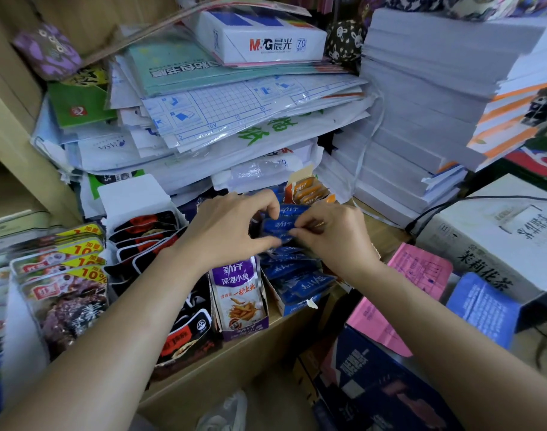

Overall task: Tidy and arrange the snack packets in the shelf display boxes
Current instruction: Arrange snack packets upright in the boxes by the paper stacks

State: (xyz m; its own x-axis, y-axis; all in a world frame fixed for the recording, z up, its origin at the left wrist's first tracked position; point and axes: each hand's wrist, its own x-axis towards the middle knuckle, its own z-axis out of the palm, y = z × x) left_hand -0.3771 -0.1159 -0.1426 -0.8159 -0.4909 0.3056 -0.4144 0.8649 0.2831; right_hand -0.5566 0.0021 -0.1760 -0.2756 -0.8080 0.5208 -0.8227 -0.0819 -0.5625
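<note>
Both hands meet over a blue display box point(297, 306) filled with several blue snack packets point(297, 275). My left hand point(225, 231) and my right hand point(331, 231) each pinch one end of an upright blue packet point(278, 225) at the back of that box. Left of it stands a purple box with a purple fish-snack packet point(238, 293) in front. Further left sit black-and-red packets point(147, 237) in a white box and red-yellow meat packets point(60, 275). Behind the blue box is an orange box of orange packets point(309, 191).
The boxes stand on a wooden shelf point(228, 362). Stacks of plastic-wrapped stationery and a paper ream point(266, 42) rise behind them, with tall white paper stacks point(421, 119) to the right. A white carton point(499, 237), pink sheets point(415, 275) and a dark blue box point(374, 384) lie lower right.
</note>
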